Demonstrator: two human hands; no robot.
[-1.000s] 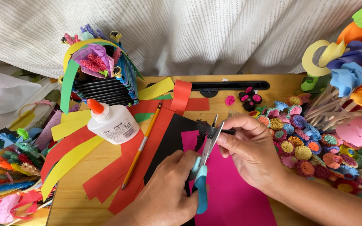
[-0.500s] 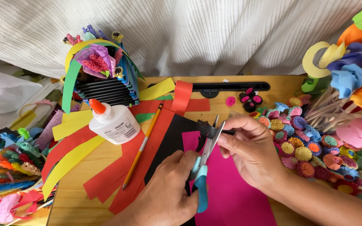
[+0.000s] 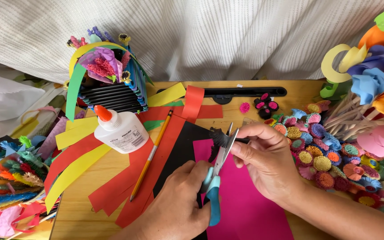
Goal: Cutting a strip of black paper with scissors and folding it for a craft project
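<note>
your left hand [image 3: 178, 204] grips the scissors [image 3: 216, 178] (blue handles), blades up over the pink sheet [image 3: 245, 209] on the desk [image 3: 81, 209]. your right hand [image 3: 267, 160] pinches a fringed black strip [image 3: 221, 138] against the blades.

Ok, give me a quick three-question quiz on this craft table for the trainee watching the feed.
1. True or false: the left hand holds the scissors by their blue handles.
2. What is the right hand pinching at the scissor blades?
A. a yellow paper strip
B. a black fringed paper strip
C. the pencil
3. Fill in: the glue bottle lies on its side with an ______ cap, left of the pencil.

Key:
1. True.
2. B. The yellow strips and the pencil lie untouched on the table.
3. Orange.
</note>
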